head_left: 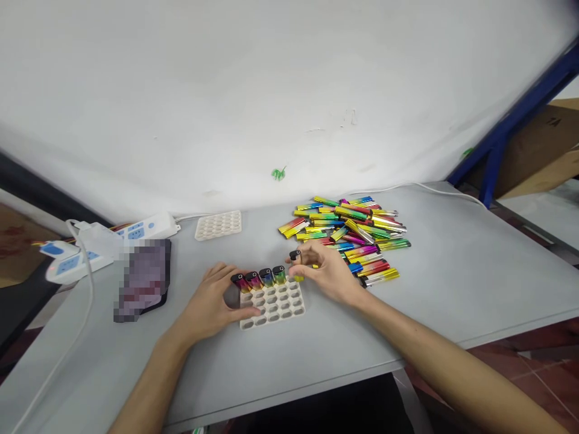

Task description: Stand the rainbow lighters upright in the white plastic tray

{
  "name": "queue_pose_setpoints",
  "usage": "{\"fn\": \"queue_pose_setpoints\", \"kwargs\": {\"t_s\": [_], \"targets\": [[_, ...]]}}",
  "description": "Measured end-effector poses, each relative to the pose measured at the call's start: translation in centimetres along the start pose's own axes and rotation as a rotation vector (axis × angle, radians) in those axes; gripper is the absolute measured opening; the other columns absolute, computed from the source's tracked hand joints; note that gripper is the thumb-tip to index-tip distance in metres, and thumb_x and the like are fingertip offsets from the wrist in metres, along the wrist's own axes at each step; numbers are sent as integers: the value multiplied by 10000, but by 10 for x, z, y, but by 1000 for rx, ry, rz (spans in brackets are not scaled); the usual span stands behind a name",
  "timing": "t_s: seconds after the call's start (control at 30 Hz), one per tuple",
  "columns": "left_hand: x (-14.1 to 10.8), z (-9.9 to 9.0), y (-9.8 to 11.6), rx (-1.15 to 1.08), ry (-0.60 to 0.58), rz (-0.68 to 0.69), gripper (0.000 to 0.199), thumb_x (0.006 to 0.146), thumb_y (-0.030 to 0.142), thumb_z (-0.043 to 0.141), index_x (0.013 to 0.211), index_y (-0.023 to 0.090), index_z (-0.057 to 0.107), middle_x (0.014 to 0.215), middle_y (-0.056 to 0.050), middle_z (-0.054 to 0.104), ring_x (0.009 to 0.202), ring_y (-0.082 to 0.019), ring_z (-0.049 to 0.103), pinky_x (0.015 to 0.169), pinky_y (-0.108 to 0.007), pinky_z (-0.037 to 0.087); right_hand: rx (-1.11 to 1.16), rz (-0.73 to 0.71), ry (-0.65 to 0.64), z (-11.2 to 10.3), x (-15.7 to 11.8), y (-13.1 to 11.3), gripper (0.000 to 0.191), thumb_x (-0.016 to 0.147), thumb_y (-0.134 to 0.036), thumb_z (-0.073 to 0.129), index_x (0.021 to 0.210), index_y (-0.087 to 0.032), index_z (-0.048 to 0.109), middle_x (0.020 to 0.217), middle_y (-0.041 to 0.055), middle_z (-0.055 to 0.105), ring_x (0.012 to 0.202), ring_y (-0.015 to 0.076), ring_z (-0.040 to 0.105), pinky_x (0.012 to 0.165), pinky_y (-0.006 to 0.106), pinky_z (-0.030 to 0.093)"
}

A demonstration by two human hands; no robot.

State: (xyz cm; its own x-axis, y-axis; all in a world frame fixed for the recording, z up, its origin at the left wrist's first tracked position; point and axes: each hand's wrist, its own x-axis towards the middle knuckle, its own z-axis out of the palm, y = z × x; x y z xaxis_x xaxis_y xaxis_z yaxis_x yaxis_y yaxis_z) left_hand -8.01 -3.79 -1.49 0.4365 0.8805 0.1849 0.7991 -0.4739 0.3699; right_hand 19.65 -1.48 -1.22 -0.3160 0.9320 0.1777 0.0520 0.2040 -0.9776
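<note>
A white tray (272, 315) with rows of oval holes lies on the table before me. Several shiny lighters with black tops stand upright in its far row, among them a red one (254, 281) and a green one (279, 276). My left hand (216, 301) grips the tray's left end, thumb over the holes, fingertips beside the leftmost lighter. At the far right corner, my right hand (328, 271) pinches another lighter (295, 258) upright by its upper part. Whether its base sits in a hole cannot be made out.
Behind my right hand lies a loose pile of metallic coloured lighters (357, 214). Near the wall rests a second holed tray (219, 225). Farther left are a blurred dark phone-like object (143, 280) and a white power strip (147, 228) with cables.
</note>
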Motion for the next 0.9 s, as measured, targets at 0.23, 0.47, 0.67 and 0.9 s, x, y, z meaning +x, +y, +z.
{"fn": "queue_pose_setpoints", "kwargs": {"t_s": [0.23,0.47,0.67,0.9], "targets": [[-3,2,-2,7,-39,3,506,644,680,762,827,213,697,1098,-72,652,1039,-291,575,883,-425,494,-216,-95,-42,4,-1,1,265,840,-446,707,923,-234,571,828,16,702,769,180,681,731,328,534],[-2,2,-2,16,-45,-2,475,650,680,757,754,222,683,1083,-61,653,1028,-284,574,859,-416,503,-554,-142,-100,-1,-2,4,242,872,-445,689,965,-239,602,860,41,718,795,204,652,688,305,441],[-1,5,-4,29,-19,-4,455,674,665,752,789,229,692,1024,-57,668,993,-277,584,859,-421,499,-710,-262,-111,-9,1,-6,278,864,-483,690,954,-222,653,930,75,711,898,241,602,782,357,431],[-2,8,-5,24,11,-38,488,704,675,721,835,206,685,1091,-82,665,1055,-293,576,859,-417,500,-830,-249,229,-57,-15,-20,260,1000,-374,480,902,-218,664,921,64,712,893,241,575,812,397,448]]}}
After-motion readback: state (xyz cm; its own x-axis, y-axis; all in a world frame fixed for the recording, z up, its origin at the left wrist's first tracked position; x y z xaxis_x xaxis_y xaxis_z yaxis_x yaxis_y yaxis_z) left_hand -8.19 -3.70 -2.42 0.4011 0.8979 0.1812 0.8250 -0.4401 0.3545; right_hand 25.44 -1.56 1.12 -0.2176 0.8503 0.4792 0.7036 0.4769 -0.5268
